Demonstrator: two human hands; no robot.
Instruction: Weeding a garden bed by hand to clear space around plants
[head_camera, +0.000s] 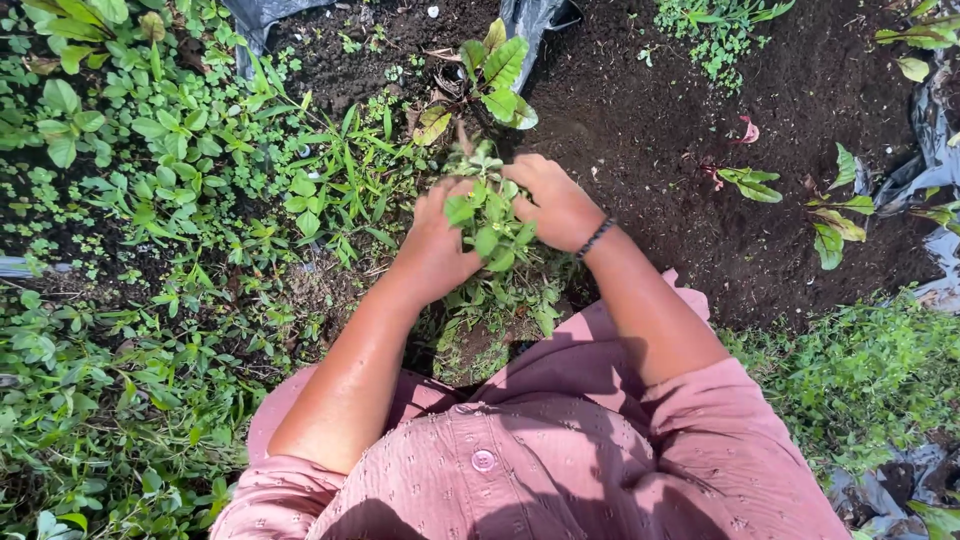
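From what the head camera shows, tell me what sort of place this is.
Most likely an outdoor garden bed or small farm plot. Dark bare soil lies beside dense green weeds, black plastic sheeting edges the bed, and both hands, left hand and right hand, grip a leafy clump.

Outdoors in hard sunlight, the ground is dark, crumbly bare soil (640, 130) from twelve to three o'clock. Dense low green weeds (150, 200) cover everything from seven to eleven o'clock, with another patch (860, 380) at four. Crumpled black plastic sheeting (935, 160) edges the bed at three o'clock, and more (262, 14) lies at twelve.
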